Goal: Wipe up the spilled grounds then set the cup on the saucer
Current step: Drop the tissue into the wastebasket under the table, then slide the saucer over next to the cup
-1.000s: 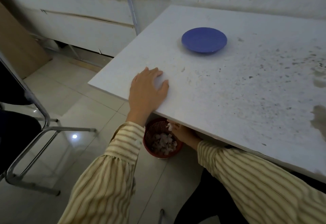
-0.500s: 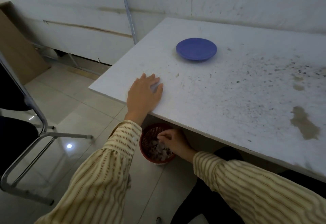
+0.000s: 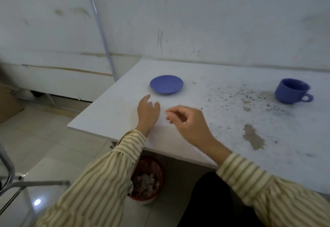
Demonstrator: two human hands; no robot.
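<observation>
White table (image 3: 223, 148) against a marked wall; near-left corner pointed toward the floor at about 8 o'clock of the frame.

Left hand (image 3: 147, 112) was over the table near its left edge, palm down, fingers spread and empty. Whether the palm touched the surface, could not tell; image blurred there.

Right hand (image 3: 187, 119) lay just beside it, toward 3 o'clock, raised off the top, fingers loosely curled, thumb and forefinger close together. Nothing seen in the pinch, though motion blur made that uncertain. Both arms were in striped sleeves (image 3: 100, 182).

Blue saucer (image 3: 166, 84) sat flat on the table at 12 o'clock from the left hand, near it but not touching. Nothing was on it.

Blue cup (image 3: 292, 91) stood upright at 3 o'clock from the saucer, well apart from it, handle toward 4 o'clock. It sat on the bare table top, apart from both hands.

Dark specks of grounds (image 3: 232, 96) were scattered between saucer and cup, thickest just left of the cup. A brownish smear (image 3: 253, 138) lay at 5 o'clock from the specks, near the front edge; smaller tan patches sat beside the cup.

Under the front edge, at 6 o'clock from the left hand, a red mesh basket (image 3: 151, 167) stood on the tiled floor, holding crumpled pale wads (image 3: 146, 184). A metal chair frame (image 3: 10, 182) showed at 8 o'clock.
</observation>
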